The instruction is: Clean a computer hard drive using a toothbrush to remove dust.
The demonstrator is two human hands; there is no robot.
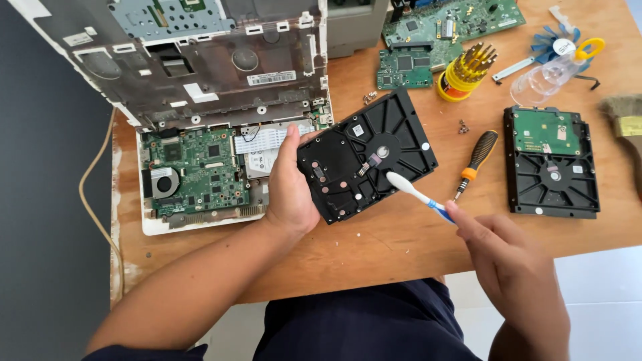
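We count two hard drives: one point(366, 155) at frame centre, gripped along its left edge by the left hand point(289, 194), tilted above the wooden table point(374, 247); the second point(551, 162) lies flat at right. The right hand point(511, 257) pinches one white-and-blue toothbrush point(418, 195), its head on the held drive. One orange-handled screwdriver point(475, 162) lies between the drives. The opened laptop point(200, 113) is cut off at upper left; the loose screws point(462, 126) are possibly three, too small to count.

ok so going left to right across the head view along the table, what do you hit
cable → open laptop → left hand → held hard drive → toothbrush → screwdriver → second hard drive → brush
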